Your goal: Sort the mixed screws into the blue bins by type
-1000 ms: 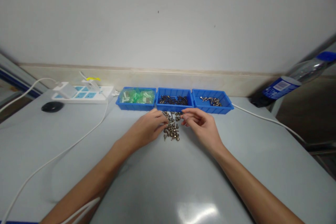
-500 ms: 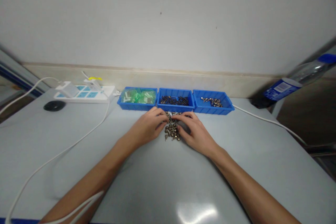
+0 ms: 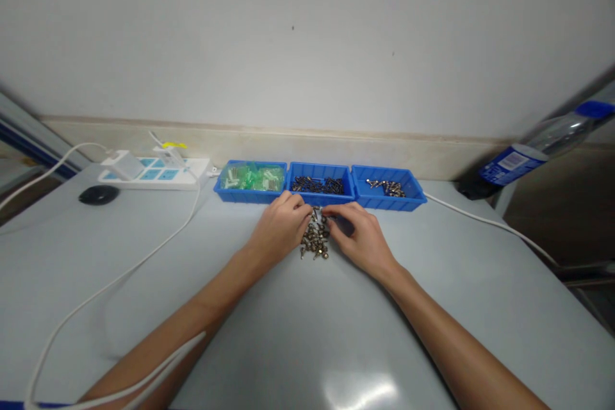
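Note:
A small pile of metal screws (image 3: 314,240) lies on the table, in front of the middle blue bin. At its left edge is my left hand (image 3: 282,221), closed, its fingers curled and pressed together at the tips; whatever is between them is hidden. My right hand (image 3: 361,236) reaches in from the other side with index finger and thumb bent toward each other at the pile's upper right. A tiny piece may be between those tips, too small to make out. Some of the pile is covered by my fingers.
Behind the hands stand a blue bin (image 3: 250,196) with green and clear bags, a blue bin (image 3: 321,197) of dark screws, and a blue bin (image 3: 394,202) of shiny screws. Left are a power strip (image 3: 189,179), black mouse (image 3: 98,195) and white cable (image 3: 125,269). A bottle (image 3: 514,163) leans right.
My left hand has moved slightly up and right, its fingers curling more tightly. The right thumb has come up closer to the index finger. The bins have stayed in place.

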`<act>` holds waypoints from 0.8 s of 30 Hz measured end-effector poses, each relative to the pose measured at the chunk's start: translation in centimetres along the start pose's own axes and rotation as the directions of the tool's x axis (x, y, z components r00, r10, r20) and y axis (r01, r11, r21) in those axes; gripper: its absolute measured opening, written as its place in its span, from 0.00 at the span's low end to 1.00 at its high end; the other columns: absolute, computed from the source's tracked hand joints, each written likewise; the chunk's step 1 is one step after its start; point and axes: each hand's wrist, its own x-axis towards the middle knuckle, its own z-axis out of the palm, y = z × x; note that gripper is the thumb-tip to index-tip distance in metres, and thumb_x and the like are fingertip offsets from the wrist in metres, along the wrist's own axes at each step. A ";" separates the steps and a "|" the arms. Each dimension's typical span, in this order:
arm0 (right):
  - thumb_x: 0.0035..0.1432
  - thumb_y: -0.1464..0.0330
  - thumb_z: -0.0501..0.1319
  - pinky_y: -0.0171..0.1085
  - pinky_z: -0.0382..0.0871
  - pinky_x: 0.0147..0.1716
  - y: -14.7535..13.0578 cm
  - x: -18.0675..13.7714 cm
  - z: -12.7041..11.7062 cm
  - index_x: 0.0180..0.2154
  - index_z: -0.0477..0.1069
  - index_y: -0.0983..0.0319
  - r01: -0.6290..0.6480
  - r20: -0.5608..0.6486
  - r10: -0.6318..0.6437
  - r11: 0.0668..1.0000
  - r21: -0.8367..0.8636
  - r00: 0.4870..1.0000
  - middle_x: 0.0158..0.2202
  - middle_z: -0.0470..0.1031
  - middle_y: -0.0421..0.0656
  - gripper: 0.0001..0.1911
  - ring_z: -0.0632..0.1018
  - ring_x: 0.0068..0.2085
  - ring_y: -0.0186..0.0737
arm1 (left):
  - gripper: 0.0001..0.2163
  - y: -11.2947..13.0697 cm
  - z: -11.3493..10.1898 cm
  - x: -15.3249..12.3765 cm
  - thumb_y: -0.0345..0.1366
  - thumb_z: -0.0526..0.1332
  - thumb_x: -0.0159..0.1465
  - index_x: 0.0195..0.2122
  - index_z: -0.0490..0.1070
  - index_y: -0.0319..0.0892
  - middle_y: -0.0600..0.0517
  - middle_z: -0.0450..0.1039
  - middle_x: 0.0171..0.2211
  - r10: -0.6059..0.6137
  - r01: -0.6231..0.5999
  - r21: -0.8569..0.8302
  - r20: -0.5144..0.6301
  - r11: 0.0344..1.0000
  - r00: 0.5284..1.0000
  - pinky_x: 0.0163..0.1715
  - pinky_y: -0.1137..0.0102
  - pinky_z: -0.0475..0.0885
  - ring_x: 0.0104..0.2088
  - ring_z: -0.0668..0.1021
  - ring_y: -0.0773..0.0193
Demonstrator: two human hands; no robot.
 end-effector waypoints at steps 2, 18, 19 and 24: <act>0.59 0.75 0.60 0.43 0.70 0.46 0.0 0.2 0.1 0.45 0.76 0.59 -0.015 -0.017 0.015 1.000 0.009 1.000 0.41 0.80 0.44 0.13 0.77 0.44 0.44 | 0.07 0.2 0.0 0.2 0.30 0.58 0.67 0.35 0.75 0.38 0.46 0.72 0.36 -0.003 0.003 0.006 0.018 1.000 1.000 0.42 0.62 0.71 0.40 0.71 0.56; 0.58 0.74 0.60 0.41 0.70 0.44 -0.1 -0.2 -0.4 0.44 0.76 0.58 -0.093 -0.044 0.099 0.988 0.120 0.994 0.40 0.80 0.43 0.13 0.78 0.41 0.42 | 0.10 0.7 -0.2 0.7 0.30 0.53 0.68 0.36 0.74 0.37 0.44 0.72 0.38 -0.138 0.145 -0.039 0.148 0.989 0.979 0.46 0.62 0.72 0.44 0.75 0.54; 0.59 0.75 0.60 0.41 0.70 0.44 0.0 -0.2 -0.5 0.44 0.76 0.58 -0.095 -0.037 0.100 0.988 0.121 0.994 0.40 0.80 0.43 0.13 0.78 0.41 0.42 | 0.09 0.5 -0.3 0.6 0.30 0.54 0.68 0.36 0.75 0.38 0.44 0.72 0.38 -0.127 0.138 -0.059 0.155 0.989 0.980 0.46 0.62 0.72 0.44 0.75 0.55; 0.58 0.75 0.60 0.41 0.70 0.43 0.1 0.0 -0.4 0.44 0.76 0.59 -0.076 -0.027 0.080 0.989 0.123 0.996 0.38 0.81 0.43 0.14 0.79 0.39 0.42 | 0.07 -0.4 -0.8 -0.2 0.28 0.59 0.64 0.38 0.76 0.39 0.46 0.72 0.38 -0.033 0.055 -0.171 0.129 0.984 0.991 0.46 0.63 0.72 0.42 0.74 0.57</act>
